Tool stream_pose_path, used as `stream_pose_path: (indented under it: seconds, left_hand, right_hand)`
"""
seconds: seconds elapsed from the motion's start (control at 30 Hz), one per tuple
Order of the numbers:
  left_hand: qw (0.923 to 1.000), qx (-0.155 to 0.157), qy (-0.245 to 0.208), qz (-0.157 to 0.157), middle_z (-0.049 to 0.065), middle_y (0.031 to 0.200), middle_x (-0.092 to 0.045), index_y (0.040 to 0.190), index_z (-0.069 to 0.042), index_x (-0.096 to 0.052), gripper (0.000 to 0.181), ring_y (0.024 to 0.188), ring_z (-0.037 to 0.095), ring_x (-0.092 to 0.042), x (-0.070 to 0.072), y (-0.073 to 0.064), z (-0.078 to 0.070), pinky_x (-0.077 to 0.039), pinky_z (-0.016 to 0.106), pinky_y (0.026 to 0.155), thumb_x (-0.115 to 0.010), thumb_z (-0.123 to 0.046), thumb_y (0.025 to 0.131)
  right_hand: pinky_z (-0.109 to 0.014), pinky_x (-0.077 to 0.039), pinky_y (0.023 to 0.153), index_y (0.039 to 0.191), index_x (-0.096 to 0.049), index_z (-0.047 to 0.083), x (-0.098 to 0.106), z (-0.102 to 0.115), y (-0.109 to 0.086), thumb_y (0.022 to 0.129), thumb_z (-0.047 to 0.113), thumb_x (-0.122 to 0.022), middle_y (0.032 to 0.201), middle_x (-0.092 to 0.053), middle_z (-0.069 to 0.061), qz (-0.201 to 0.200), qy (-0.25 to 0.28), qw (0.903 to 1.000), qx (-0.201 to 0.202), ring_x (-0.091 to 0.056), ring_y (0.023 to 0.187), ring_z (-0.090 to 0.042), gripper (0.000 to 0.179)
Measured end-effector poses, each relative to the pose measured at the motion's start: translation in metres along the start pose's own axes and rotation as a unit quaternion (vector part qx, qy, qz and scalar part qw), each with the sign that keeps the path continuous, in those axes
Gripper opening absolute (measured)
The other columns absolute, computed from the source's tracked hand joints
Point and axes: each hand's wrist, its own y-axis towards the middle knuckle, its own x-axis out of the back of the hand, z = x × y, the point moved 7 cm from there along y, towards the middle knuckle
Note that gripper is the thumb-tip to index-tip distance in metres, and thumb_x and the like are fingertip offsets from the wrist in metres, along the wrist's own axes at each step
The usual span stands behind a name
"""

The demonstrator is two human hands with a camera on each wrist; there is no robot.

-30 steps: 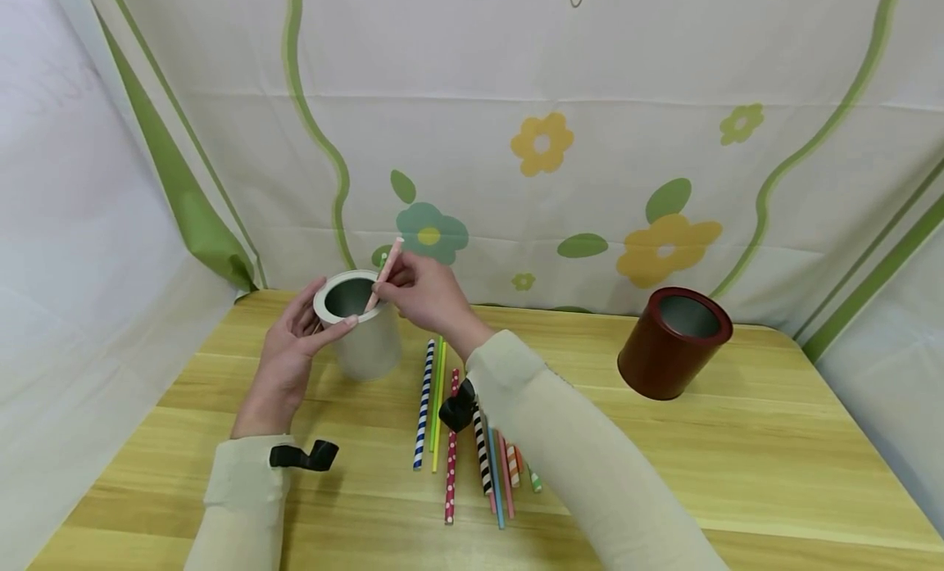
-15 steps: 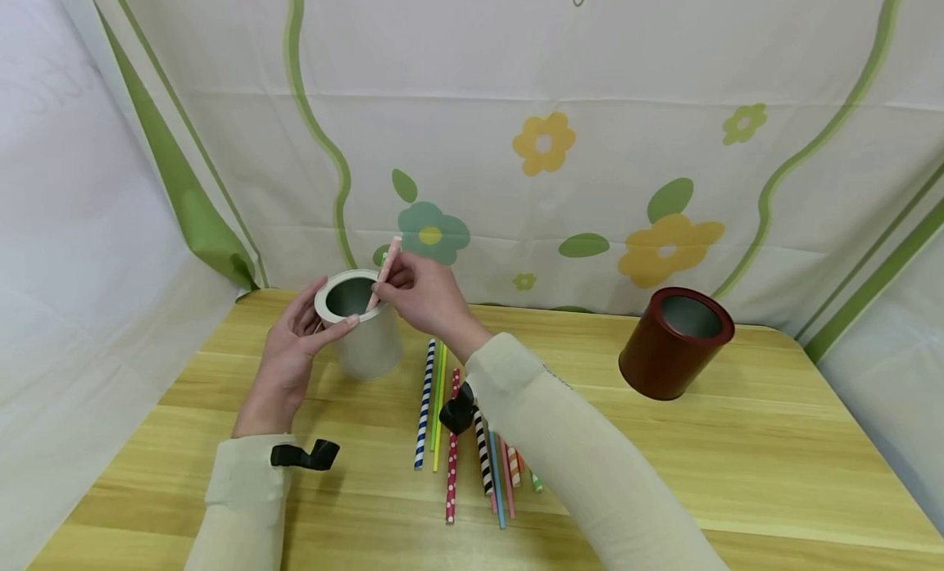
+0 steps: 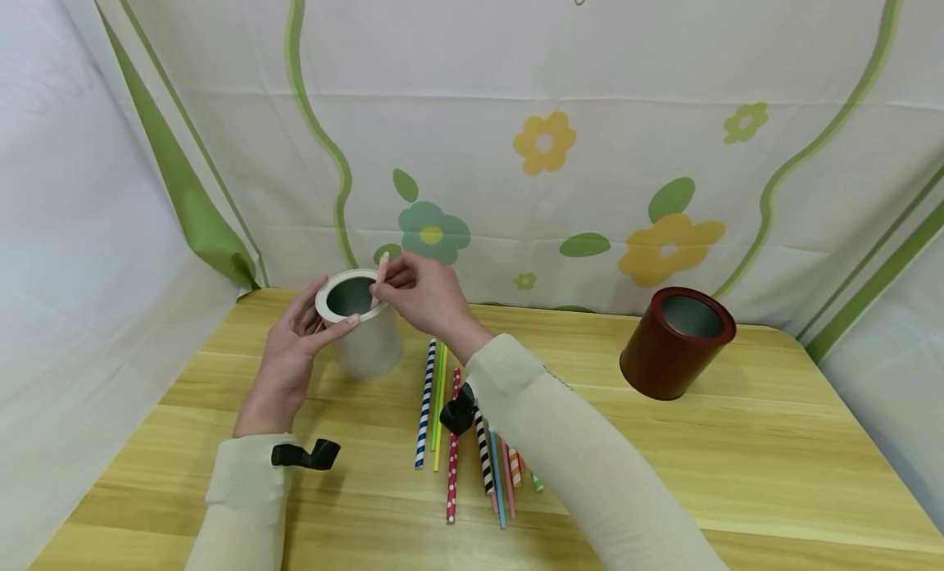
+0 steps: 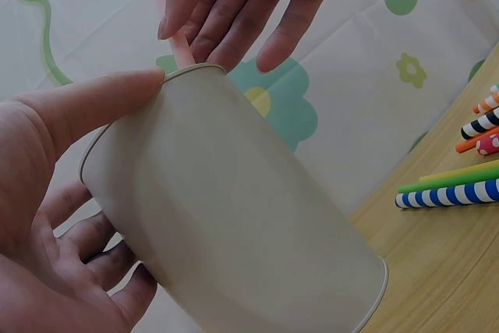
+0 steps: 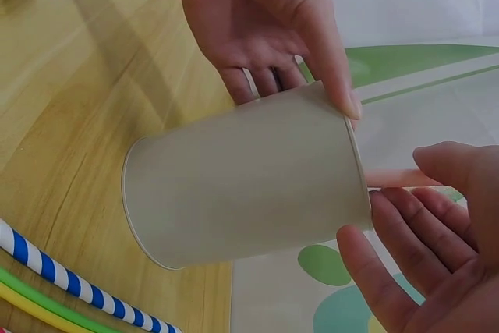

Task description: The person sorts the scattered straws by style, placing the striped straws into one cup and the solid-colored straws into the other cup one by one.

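Note:
A white can (image 3: 369, 347) stands on the left of the table with its mouth facing up. My left hand (image 3: 286, 354) holds it from the left side, thumb on the rim and fingers round the far side. Over the can's right rim, my right hand (image 3: 428, 299) pinches a pale pink straw (image 3: 380, 278) between thumb and fingers. In the right wrist view the pink straw (image 5: 394, 178) runs from the fingertips to the can's mouth. Its lower end is hidden inside the can.
Paper straws lie loose mid-table: a blue-striped straw (image 3: 425, 403), a pink dotted straw (image 3: 452, 473), a black-striped straw (image 3: 483, 452) and several others partly under my right sleeve. A dark red can (image 3: 667, 354) stands at right. A floral curtain (image 3: 472, 145) hangs behind.
The pink straw has sunk lower into the white can, so less of it shows above my right fingers. Both hands and the can have stayed almost in place.

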Motion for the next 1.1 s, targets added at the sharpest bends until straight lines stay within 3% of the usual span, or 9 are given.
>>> stream_pose_path:
  seconds: [0.4,0.53,0.73,0.93,1.1]
  left_hand:
    - [1.0000,-0.002,0.001,-0.001,-0.006,0.178,-0.031,0.170,-0.034,-0.032,0.090,0.164,0.019,-0.028,0.000,0.002,0.000,-0.028,0.036,0.133,-0.082,-0.015,0.098]
    - [1.0000,0.000,0.002,-0.003,-0.005,0.178,-0.031,0.170,-0.034,-0.031,0.090,0.164,0.019,-0.028,0.000,0.002,0.002,-0.027,0.038,0.133,-0.082,-0.015,0.098]
    - [1.0000,0.003,0.002,-0.009,-0.005,0.179,-0.030,0.171,-0.033,-0.031,0.091,0.165,0.020,-0.027,0.000,0.001,0.005,-0.023,0.042,0.135,-0.081,-0.015,0.098]
    - [1.0000,-0.002,0.001,-0.009,-0.004,0.179,-0.030,0.170,-0.034,-0.032,0.090,0.165,0.022,-0.027,0.002,0.002,0.003,-0.023,0.044,0.136,-0.082,-0.014,0.097]
    - [0.9999,-0.004,-0.004,-0.013,-0.002,0.179,-0.031,0.171,-0.031,-0.032,0.090,0.164,0.023,-0.028,0.004,0.001,0.003,-0.026,0.039,0.134,-0.081,-0.011,0.098]
  right_hand:
    - [-0.027,-0.060,0.077,0.111,-0.074,0.018,0.001,-0.002,-0.001,0.100,0.031,-0.079,0.108,-0.079,0.001,-0.010,0.012,0.9998,-0.008,-0.073,0.096,-0.012,0.017]
    - [-0.027,-0.062,0.076,0.112,-0.074,0.019,0.001,-0.004,-0.002,0.099,0.032,-0.081,0.109,-0.078,0.001,-0.005,0.039,0.9989,-0.026,-0.074,0.094,-0.012,0.020]
    - [-0.031,-0.065,0.088,0.127,-0.072,0.015,0.012,-0.010,-0.013,0.099,0.031,-0.080,0.121,-0.076,-0.003,-0.002,0.104,0.9938,-0.039,-0.073,0.109,-0.017,0.033]
    - [-0.039,-0.064,0.096,0.130,-0.069,0.010,0.034,-0.032,-0.033,0.103,0.027,-0.076,0.124,-0.076,-0.008,-0.010,0.186,0.9813,-0.050,-0.074,0.119,-0.031,0.033]
    - [-0.041,-0.065,0.094,0.126,-0.071,0.010,0.048,-0.062,-0.058,0.104,0.027,-0.075,0.121,-0.077,-0.012,-0.016,0.216,0.9730,-0.078,-0.076,0.114,-0.033,0.028]
